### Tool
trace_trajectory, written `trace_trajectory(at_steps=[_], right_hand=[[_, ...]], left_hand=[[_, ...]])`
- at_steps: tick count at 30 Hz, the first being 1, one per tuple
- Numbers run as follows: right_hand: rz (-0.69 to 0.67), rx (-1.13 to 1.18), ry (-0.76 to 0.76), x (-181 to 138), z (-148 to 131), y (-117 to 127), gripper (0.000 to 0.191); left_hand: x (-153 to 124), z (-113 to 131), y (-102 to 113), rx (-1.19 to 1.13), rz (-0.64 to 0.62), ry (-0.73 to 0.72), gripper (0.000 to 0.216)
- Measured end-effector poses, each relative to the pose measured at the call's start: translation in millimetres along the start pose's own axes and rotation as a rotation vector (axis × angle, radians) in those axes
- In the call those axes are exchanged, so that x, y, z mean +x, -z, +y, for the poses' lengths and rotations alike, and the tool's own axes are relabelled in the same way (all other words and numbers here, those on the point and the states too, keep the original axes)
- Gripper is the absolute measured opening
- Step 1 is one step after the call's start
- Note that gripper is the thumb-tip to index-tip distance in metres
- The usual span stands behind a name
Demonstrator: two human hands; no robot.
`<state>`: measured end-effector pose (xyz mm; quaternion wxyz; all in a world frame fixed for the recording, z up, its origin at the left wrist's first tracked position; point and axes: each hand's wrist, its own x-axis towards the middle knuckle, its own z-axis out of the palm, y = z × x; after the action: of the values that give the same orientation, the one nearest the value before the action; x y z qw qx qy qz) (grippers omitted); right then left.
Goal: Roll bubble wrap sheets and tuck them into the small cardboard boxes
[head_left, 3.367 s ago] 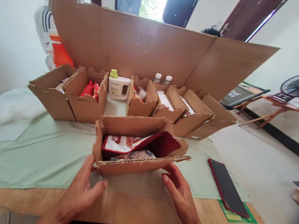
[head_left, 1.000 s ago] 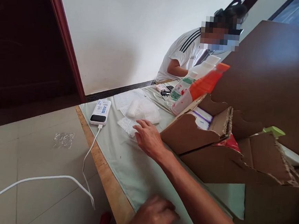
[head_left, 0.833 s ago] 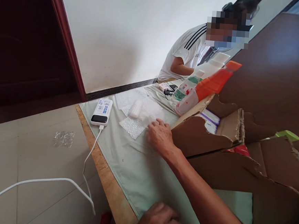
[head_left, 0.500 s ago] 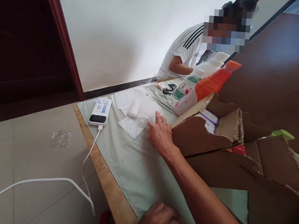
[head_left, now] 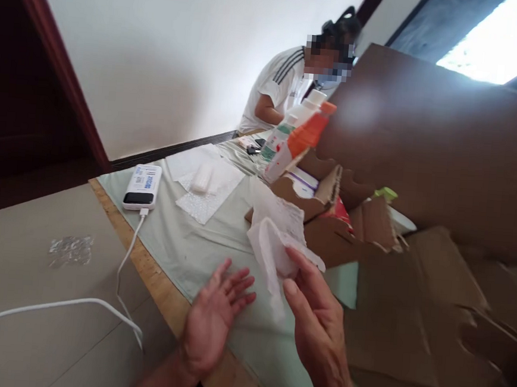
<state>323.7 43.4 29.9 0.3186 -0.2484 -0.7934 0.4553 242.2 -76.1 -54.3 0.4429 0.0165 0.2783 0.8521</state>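
Observation:
My right hand (head_left: 315,323) pinches a sheet of clear bubble wrap (head_left: 277,234) between thumb and fingers and holds it up over the green cloth (head_left: 200,248). Just left of it my left hand (head_left: 215,315) is open, palm up and fingers spread, empty, below the hanging wrap. More bubble wrap sheets (head_left: 205,192) lie flat farther back on the cloth. Open cardboard boxes (head_left: 372,226) with packets stand to the right.
A white power bank (head_left: 142,186) lies at the table's corner with a white cable (head_left: 53,305) trailing over the floor. Bottles (head_left: 296,134) lean in the far box. A tall cardboard panel (head_left: 432,147) stands behind the boxes. Another person in a white shirt (head_left: 278,90) sits at the far end.
My right hand has picked a sheet of bubble wrap off the cloth and drawn it toward me. My left hand has come up from the table edge and opened.

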Motion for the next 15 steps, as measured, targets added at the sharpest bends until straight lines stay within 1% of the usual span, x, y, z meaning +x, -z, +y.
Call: trace_trajectory(at_steps=[1, 3, 5, 8, 11, 13, 15], right_hand=[[0.042, 0.016, -0.035, -18.3, 5.3, 9.7, 0.04], [0.112, 0.018, -0.078, -52.1, 14.3, 25.2, 0.037], [0.124, 0.022, -0.107, -80.4, 20.2, 36.3, 0.037], [0.068, 0.02, -0.115, -111.5, 25.2, 50.0, 0.036], [0.021, -0.005, -0.077, -133.5, 30.2, 65.7, 0.026], [-0.001, 0.022, -0.061, -145.8, 33.5, 77.2, 0.025], [-0.025, 0.084, -0.049, -156.6, 34.8, 88.7, 0.025]], left_hand=[[-0.5, 4.9, -2.7, -0.033, 0.01, 0.062, 0.088], [-3.2, 10.2, -9.2, -0.024, 0.002, 0.144, 0.089], [-7.5, 8.7, -16.9, 0.028, -0.024, 0.186, 0.087], [-16.0, -4.7, -28.6, 0.118, -0.05, 0.238, 0.076], [-26.3, -23.6, -37.4, 0.263, -0.049, 0.308, 0.053], [-34.3, -34.4, -42.1, 0.343, -0.035, 0.344, 0.042], [-42.5, -41.8, -46.9, 0.42, -0.018, 0.352, 0.037]])
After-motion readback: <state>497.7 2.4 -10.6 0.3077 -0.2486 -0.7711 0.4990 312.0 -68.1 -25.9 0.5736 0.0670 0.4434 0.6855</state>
